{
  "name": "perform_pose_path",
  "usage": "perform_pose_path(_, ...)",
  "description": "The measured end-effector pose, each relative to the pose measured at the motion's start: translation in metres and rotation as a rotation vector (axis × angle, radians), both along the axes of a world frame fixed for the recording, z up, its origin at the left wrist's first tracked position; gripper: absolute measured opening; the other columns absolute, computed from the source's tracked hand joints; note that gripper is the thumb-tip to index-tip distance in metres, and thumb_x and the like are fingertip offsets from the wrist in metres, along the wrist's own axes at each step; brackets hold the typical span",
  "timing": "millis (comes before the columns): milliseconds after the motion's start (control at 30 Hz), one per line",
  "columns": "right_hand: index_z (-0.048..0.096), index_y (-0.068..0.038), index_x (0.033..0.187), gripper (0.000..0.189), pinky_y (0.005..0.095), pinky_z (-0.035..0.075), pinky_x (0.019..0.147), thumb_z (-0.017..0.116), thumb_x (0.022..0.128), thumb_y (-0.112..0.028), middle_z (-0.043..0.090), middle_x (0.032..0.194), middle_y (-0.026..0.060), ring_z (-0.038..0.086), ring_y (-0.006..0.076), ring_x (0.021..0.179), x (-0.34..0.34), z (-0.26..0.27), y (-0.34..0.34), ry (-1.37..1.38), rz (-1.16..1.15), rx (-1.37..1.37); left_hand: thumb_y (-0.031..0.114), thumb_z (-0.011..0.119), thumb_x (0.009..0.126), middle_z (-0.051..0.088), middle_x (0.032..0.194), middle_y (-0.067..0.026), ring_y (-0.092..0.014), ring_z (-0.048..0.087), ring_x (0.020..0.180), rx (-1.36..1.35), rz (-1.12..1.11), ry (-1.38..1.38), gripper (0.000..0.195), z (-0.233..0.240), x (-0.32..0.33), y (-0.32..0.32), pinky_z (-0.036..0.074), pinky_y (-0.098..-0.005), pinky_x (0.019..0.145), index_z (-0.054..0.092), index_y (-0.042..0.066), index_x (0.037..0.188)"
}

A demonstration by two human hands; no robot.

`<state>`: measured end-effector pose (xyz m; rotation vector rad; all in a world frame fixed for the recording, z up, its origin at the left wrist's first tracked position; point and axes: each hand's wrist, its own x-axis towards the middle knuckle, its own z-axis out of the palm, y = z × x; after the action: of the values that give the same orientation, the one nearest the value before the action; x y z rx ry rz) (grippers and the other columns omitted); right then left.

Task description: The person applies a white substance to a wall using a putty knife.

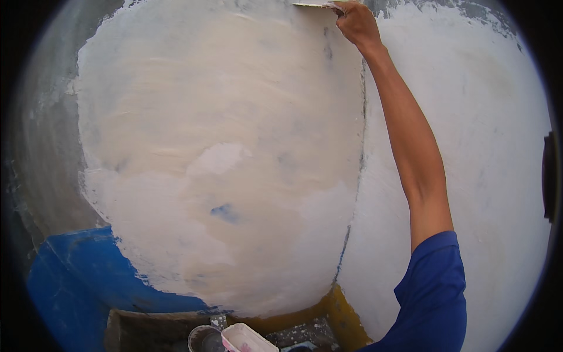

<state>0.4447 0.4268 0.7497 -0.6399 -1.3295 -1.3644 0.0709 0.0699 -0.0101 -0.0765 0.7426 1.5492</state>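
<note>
My right hand (pixel 357 23) is raised at the top of the head view, closed on a flat, thin-edged spreading tool (pixel 313 5), probably a putty knife, whose blade lies against the wall near the corner. Pale plaster (pixel 220 101) covers much of the left wall, with lighter patches and a small blue spot (pixel 225 213) showing through. A dark, rough line (pixel 363 110) marks the corner between this wall and the white wall (pixel 484 132) on the right. My left hand is out of view.
Below stand a round container (pixel 206 338) and a pinkish-white rectangular tub (pixel 247 339), beside a dark trough-like basin (pixel 154 316). Blue paint (pixel 83 273) covers the lower left wall. A yellow-brown band (pixel 341 308) runs along the wall's foot, by a speckled surface (pixel 303 332).
</note>
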Motion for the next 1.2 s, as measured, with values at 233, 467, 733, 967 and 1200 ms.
perform_pose_path(233,0.074,-0.015,0.106,0.039,0.0392,0.053,0.081,0.056,0.075,0.001,0.071,0.100,0.0104,0.065,0.0283,0.096,-0.005,-0.102,-0.023,0.087,0.211,-0.185,0.049,0.045,0.097,0.046,0.143,-0.0178,-0.042,0.046,0.128,-0.016,0.022,0.013,0.062,0.001,-0.006,-0.009,0.040,-0.0629,0.104,0.043,0.009,0.144)
perform_pose_path(467,0.074,-0.012,0.108,0.043,0.0393,0.053,0.087,0.059,0.071,0.005,0.072,0.100,0.0114,0.066,0.0307,0.102,-0.020,-0.130,0.016,0.071,-0.005,0.000,0.050,0.044,0.097,0.046,0.143,-0.0180,-0.042,0.046,0.129,-0.012,0.007,0.004,0.063,0.002,-0.004,-0.008,0.040,-0.0627,0.104,0.043,0.008,0.143)
perform_pose_path(733,0.074,-0.012,0.104,0.038,0.0389,0.052,0.080,0.059,0.073,0.004,0.071,0.091,0.0117,0.066,0.0305,0.089,-0.014,-0.107,-0.028,0.117,0.141,0.001,0.051,0.044,0.097,0.045,0.144,-0.0182,-0.042,0.045,0.130,-0.024,0.026,0.012,0.064,0.004,-0.005,-0.015,0.039,-0.0626,0.105,0.044,0.007,0.143)
perform_pose_path(967,0.070,-0.007,0.086,0.015,0.0478,0.050,0.068,0.056,0.081,-0.010,0.067,0.081,0.0201,0.064,0.0394,0.079,0.005,-0.028,0.001,0.095,0.045,-0.069,0.053,0.044,0.097,0.045,0.144,-0.0184,-0.042,0.044,0.130,-0.023,0.022,0.003,0.065,0.004,-0.004,-0.018,0.039,-0.0624,0.105,0.044,0.007,0.143)
perform_pose_path(1200,0.074,-0.012,0.108,0.042,0.0393,0.051,0.088,0.060,0.071,0.005,0.072,0.102,0.0110,0.066,0.0311,0.098,-0.005,-0.135,-0.012,0.098,0.113,-0.018,0.054,0.043,0.097,0.044,0.145,-0.0186,-0.042,0.044,0.131,-0.025,0.031,0.013,0.066,0.004,-0.008,-0.025,0.038,-0.0623,0.106,0.044,0.006,0.143)
